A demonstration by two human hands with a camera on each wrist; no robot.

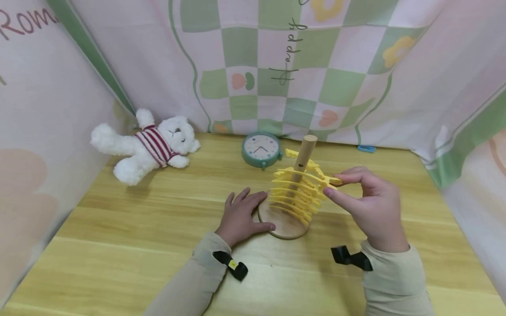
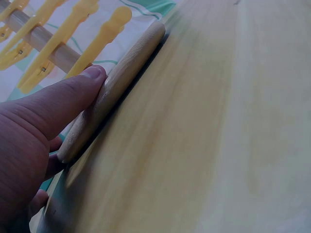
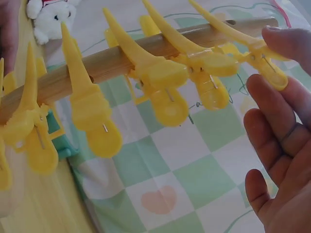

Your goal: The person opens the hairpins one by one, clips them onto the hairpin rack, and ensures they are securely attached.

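Observation:
A wooden stand has a round base (image 1: 282, 226) and an upright post (image 1: 306, 151). Several yellow plastic clips (image 1: 290, 202) sit along the post, their long jaws around it. My right hand (image 1: 371, 202) pinches the handle end of an upper yellow clip (image 3: 262, 56) between thumb and fingers. That clip's jaws lie across the post near its top end in the right wrist view. With thumb and index finger around its rim, my left hand (image 1: 243, 217) holds the base. In the left wrist view the left thumb (image 2: 73, 97) touches the base's edge, beside the lowest clip.
Behind the stand lies a green round clock (image 1: 261, 149). A white teddy bear (image 1: 154, 147) in a striped shirt lies at the back left. Near the back curtain is a small blue item (image 1: 366, 149). Patterned curtains (image 1: 292, 79) border the wooden table (image 1: 166, 219).

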